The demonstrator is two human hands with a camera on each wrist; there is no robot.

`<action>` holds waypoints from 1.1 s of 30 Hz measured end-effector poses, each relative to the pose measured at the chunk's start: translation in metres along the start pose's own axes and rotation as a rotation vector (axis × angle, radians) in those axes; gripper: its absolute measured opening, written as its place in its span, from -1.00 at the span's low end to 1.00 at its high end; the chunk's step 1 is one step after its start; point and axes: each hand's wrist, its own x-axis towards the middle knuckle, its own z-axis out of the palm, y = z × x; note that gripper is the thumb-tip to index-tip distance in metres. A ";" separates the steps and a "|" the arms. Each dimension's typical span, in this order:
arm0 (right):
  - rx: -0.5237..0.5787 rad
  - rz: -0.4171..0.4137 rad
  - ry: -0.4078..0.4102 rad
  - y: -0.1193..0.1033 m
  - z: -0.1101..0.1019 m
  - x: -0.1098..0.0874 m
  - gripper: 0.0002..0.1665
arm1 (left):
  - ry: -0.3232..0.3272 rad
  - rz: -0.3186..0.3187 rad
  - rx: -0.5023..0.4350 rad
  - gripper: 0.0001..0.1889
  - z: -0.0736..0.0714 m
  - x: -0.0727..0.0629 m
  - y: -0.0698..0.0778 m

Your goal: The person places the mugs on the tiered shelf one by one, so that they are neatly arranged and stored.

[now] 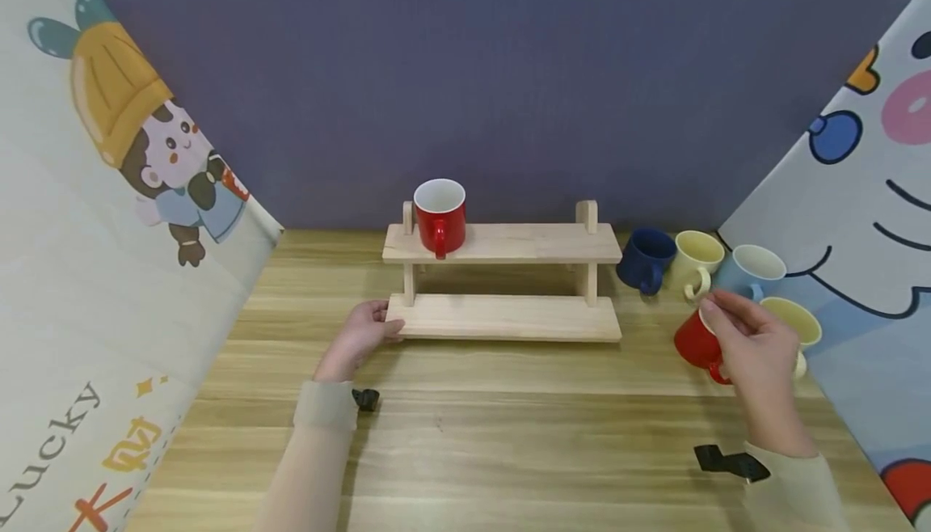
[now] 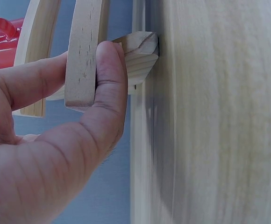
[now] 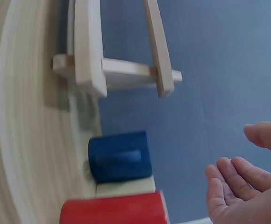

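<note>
Left hand point(image 1: 360, 335) pinches pale two-tier wooden rack point(image 1: 502, 318); right hand point(image 1: 760, 352) relaxed, empty near glossy red cylindrical mug point(image 1: 694, 342) — probably stiff, slick, breakable; best hold: handle point(image 1: 719, 373).

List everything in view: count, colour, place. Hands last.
Wooden rack: 1, pale, centre
Shelf mug: 1, red, rack's top level, left part
Front red mug: 1, red, right of rack
Dark blue mug: 1, dark blue, beside rack's right end
Far yellow mug: 1, yellow, between the blue mugs
Light blue mug: 1, light blue, far right
Near yellow mug: 1, yellow, far right
Table: 1, brown, beneath
Back wall: 1, grey-blue, behind
Left panel: 1, white, printed, left
Right panel: 1, white and blue, printed, right
Strap pieces: 2, black, foreground
Sleeves: 2, cream, foreground
Left hand: 1, bare, gripping rack's lower left end
Right hand: 1, bare, over front red mug, holding nothing
</note>
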 end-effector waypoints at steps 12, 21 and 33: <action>0.001 0.075 0.084 0.035 -0.035 -0.003 -0.52 | -0.001 0.023 -0.016 -0.40 0.001 0.000 -0.004; -0.066 0.169 0.182 0.049 -0.043 -0.004 -0.48 | 0.005 0.013 -0.018 -0.40 0.000 0.001 -0.006; -0.441 0.199 0.007 0.066 -0.054 -0.005 -0.20 | 0.003 0.017 -0.013 -0.39 0.000 0.000 -0.004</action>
